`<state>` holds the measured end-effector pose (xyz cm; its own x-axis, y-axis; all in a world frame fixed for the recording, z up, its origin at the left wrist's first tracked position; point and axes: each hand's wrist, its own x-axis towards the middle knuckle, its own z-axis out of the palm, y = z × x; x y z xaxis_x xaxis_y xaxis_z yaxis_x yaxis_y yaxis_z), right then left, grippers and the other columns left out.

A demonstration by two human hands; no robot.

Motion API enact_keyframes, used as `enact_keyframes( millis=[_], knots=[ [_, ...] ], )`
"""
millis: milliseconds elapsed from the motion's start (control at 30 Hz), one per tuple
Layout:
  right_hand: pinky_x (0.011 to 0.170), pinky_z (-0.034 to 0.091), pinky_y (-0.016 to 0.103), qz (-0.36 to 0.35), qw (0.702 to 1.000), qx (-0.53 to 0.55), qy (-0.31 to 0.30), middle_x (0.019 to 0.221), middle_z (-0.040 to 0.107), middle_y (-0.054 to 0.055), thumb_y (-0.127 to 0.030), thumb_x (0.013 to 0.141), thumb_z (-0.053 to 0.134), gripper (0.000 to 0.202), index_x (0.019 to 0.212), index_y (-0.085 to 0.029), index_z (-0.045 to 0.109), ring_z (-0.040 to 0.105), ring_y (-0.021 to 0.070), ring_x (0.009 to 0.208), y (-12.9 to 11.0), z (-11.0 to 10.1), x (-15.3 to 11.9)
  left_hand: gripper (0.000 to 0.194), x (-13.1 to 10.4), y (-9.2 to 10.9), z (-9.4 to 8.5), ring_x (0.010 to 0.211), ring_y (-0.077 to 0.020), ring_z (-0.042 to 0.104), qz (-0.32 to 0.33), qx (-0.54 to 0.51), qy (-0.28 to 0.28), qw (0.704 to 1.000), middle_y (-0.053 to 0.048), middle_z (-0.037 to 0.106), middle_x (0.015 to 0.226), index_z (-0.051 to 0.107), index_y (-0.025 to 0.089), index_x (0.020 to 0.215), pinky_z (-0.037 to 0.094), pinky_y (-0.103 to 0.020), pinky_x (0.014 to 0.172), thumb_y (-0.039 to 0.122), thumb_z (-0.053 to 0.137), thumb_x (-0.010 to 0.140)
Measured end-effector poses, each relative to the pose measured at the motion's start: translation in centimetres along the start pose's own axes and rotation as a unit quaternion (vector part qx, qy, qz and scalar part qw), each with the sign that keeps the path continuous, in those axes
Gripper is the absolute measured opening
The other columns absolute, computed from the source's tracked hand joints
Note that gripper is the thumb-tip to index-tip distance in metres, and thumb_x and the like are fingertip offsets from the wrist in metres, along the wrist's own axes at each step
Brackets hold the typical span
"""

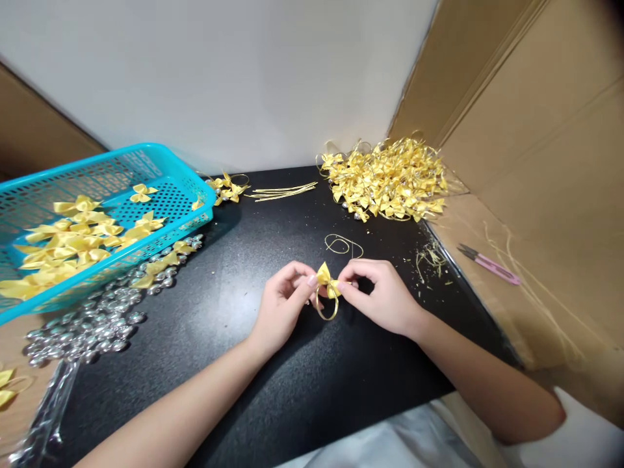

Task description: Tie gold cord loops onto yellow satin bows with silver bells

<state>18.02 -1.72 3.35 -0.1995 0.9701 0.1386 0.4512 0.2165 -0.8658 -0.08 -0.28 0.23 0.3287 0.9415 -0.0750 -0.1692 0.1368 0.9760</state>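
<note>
The person's left hand (283, 302) and right hand (385, 296) pinch opposite sides of a yellow ribbon bow (332, 288) with a gold cord loop (327, 319).

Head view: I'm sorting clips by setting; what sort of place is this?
Probably a small handicraft workstation: a blue basket holds yellow bows, a heap of corded bows lies on the black tabletop, and pink-handled snips lie to its right.

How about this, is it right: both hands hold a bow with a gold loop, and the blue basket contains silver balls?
Not quite: the head view shows yellow bows in the blue basket; the silver balls lie outside, along its near side. The left hand and right hand do hold a bow with a gold loop.
</note>
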Motion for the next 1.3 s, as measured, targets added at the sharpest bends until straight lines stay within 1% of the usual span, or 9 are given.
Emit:
enact_keyframes(
  millis=[200,300,400,500,600,733,967,1133,1300],
  knots=[
    [0.059,0.040,0.023,0.032,0.996,0.074,-0.035,0.064,0.058,-0.002,-0.019,0.085,0.055,0.019,0.066,-0.018,0.056,0.050,0.0103,0.060,0.2,-0.3,0.0,0.027,0.3,0.3,0.0,0.057,-0.0082,0.052,-0.014,0.058,-0.039,0.997,0.003,0.063,0.062,0.057,0.017,0.072,0.043,-0.019,0.058,0.036,0.059,0.091],
    [0.058,0.039,0.023,0.044,0.992,0.110,-0.032,0.064,0.055,-0.003,-0.024,0.088,0.051,0.019,0.070,-0.018,0.054,0.049,0.0103,0.060,0.3,-0.3,-0.4,0.028,0.1,0.2,0.1,0.056,-0.0082,0.051,-0.002,0.076,-0.014,0.997,0.004,0.060,0.060,0.057,0.017,0.072,0.042,-0.019,0.058,0.035,0.057,0.092],
    [0.058,0.039,0.023,0.036,0.996,0.069,-0.051,0.068,0.056,-0.003,-0.017,0.079,0.058,0.003,0.080,-0.019,0.055,0.049,0.0108,0.061,0.6,0.3,-1.0,0.027,0.0,0.1,0.3,0.054,-0.0080,0.049,0.002,0.071,0.023,0.997,0.004,0.058,0.060,0.056,0.018,0.073,0.040,-0.019,0.055,0.036,0.055,0.093],
    [0.059,0.038,0.024,0.029,0.998,0.005,-0.057,0.073,0.059,-0.003,-0.019,0.072,0.068,0.019,0.087,-0.019,0.056,0.050,0.0112,0.061,0.9,1.2,-1.5,0.026,-0.1,0.0,0.4,0.054,-0.0082,0.048,0.005,0.072,0.028,0.997,0.004,0.058,0.060,0.056,0.018,0.073,0.039,-0.019,0.053,0.036,0.055,0.093],
    [0.058,0.036,0.025,0.022,0.999,-0.005,-0.036,0.070,0.058,-0.002,-0.029,0.086,0.059,0.012,0.080,-0.020,0.055,0.050,0.0115,0.059,1.0,1.8,-1.6,0.026,-0.2,0.0,0.4,0.054,-0.0085,0.048,0.020,0.092,0.025,0.995,0.004,0.057,0.061,0.057,0.018,0.074,0.040,-0.019,0.054,0.035,0.055,0.093],
    [0.058,0.035,0.025,0.005,1.000,-0.009,0.005,0.063,0.054,-0.001,-0.030,0.098,0.042,0.031,0.069,-0.020,0.049,0.049,0.0118,0.058,1.0,1.6,-1.5,0.026,-0.4,-0.1,0.5,0.058,-0.0097,0.052,0.039,0.119,0.017,0.992,0.003,0.060,0.064,0.056,0.018,0.076,0.042,-0.021,0.058,0.037,0.054,0.094],
    [0.056,0.035,0.024,-0.001,0.998,0.065,-0.016,0.062,0.053,-0.002,-0.034,0.098,0.043,0.033,0.069,-0.020,0.050,0.048,0.0111,0.056,0.9,1.2,-1.5,0.032,-0.5,0.1,0.4,0.059,-0.0118,0.053,0.033,0.161,-0.012,0.986,0.002,0.058,0.062,0.054,0.018,0.067,0.041,-0.024,0.060,0.037,0.054,0.093],
    [0.056,0.034,0.024,0.048,0.990,0.127,-0.028,0.057,0.049,-0.003,-0.033,0.096,0.045,0.032,0.066,-0.020,0.047,0.044,0.0107,0.054,1.1,1.4,-1.1,0.034,-0.4,-0.2,0.4,0.056,-0.0113,0.047,0.038,0.162,0.016,0.986,0.003,0.051,0.057,0.052,0.019,0.061,0.036,-0.024,0.058,0.032,0.052,0.093],
    [0.055,0.033,0.024,0.061,0.989,0.136,-0.023,0.057,0.048,-0.004,-0.034,0.094,0.047,0.032,0.065,-0.020,0.046,0.042,0.0103,0.054,1.2,1.6,-0.9,0.034,-0.2,-0.5,0.3,0.056,-0.0117,0.043,0.041,0.157,0.032,0.986,0.004,0.048,0.057,0.051,0.019,0.061,0.034,-0.025,0.058,0.031,0.051,0.093]
  ],
)
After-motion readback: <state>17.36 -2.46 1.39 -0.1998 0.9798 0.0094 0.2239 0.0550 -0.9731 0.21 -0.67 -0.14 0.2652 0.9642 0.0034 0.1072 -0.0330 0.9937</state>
